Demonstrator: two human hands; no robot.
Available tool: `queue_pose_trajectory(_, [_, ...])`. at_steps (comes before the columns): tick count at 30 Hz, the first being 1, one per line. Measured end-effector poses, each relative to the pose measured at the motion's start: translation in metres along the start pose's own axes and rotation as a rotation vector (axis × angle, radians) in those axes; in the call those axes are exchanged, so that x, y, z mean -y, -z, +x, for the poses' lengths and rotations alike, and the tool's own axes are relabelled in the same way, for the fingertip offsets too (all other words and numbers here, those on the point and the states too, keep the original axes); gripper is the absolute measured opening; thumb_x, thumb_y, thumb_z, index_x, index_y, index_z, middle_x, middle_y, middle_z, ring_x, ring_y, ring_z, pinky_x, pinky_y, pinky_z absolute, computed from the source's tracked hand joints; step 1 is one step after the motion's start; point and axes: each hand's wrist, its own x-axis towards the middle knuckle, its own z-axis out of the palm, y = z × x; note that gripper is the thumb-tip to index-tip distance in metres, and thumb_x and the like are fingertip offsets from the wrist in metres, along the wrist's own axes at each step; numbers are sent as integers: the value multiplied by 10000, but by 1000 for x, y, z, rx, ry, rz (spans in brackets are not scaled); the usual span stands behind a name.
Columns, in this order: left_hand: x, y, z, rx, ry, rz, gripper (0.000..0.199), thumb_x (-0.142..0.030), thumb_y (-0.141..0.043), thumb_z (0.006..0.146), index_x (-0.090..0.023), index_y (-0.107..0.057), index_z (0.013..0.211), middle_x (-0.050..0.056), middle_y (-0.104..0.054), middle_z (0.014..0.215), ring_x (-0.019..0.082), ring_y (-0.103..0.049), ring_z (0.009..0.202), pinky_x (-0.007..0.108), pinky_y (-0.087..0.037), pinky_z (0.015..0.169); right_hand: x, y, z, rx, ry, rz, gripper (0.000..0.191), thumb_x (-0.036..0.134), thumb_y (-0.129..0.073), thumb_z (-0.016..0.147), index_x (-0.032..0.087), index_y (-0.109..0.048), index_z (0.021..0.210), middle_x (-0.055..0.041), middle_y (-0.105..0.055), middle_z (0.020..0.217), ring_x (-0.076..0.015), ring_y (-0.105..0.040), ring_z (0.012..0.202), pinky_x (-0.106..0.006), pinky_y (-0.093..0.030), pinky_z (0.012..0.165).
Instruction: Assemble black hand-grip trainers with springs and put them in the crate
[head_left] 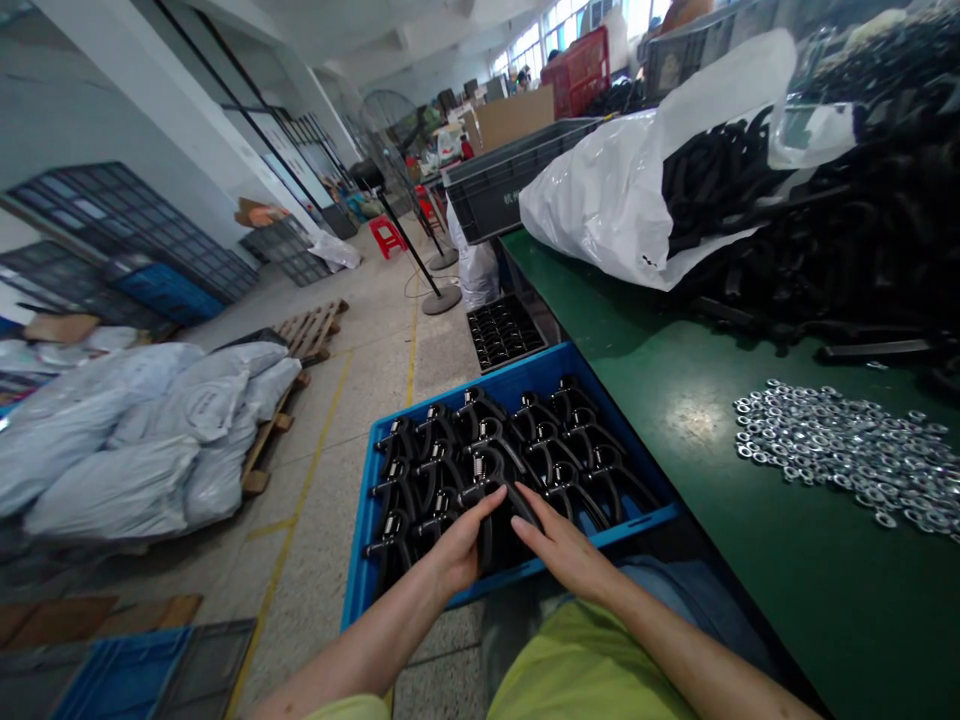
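A blue plastic crate holds several black hand grip strengtheners, each with a metal spring, lined up in rows. At the crate's near side, one hand grip strengthener is between my two hands. My left hand closes around its left handle, the thumb along the top. My right hand holds the right handle, with thumb and fingers on either side of it. The lower ends of the handles are partly hidden by my hands.
To the right, a green table bears a pile of metal nuts, a white bag and heaped black parts. Another tray lies beyond the crate. Left are stuffed sacks on a pallet and a standing fan.
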Motion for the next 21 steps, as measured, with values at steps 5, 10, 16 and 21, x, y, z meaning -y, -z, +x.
queue_pose_trajectory(5, [13,11,24,-10,1,-11,355,-388,-665,749,-91,-647,943,103,-720,793,226,-688,738,337,-543,758,-21,-4,9,64,-49,-76,680,540,-330,889,132,-263,1429,-124,-313,1466,-188,-281,1344,-387,-199,1110])
queue_pose_trajectory(10, [22,23,31,100,-56,-19,375,-395,-657,760,-104,-642,997,107,-717,895,223,-676,851,326,-519,827,-27,-7,12,118,-16,-204,687,472,-395,879,95,-243,1433,-149,-304,1466,-199,-286,1341,-382,-220,1100])
queue_pose_trajectory(16, [27,23,44,74,6,6,451,-479,-653,736,-106,-643,989,118,-710,901,232,-670,868,333,-518,814,-31,-11,16,125,-112,-397,664,457,-376,883,98,-259,1429,-164,-385,1417,-253,-408,1270,-415,-336,1017])
queue_pose_trajectory(21, [32,20,50,3,-23,114,499,-575,-598,732,-111,-657,906,116,-701,860,224,-659,850,328,-506,796,-36,-13,15,72,-152,-464,666,463,-421,861,87,-323,1401,-219,-497,1313,-344,-519,1149,-512,-381,923])
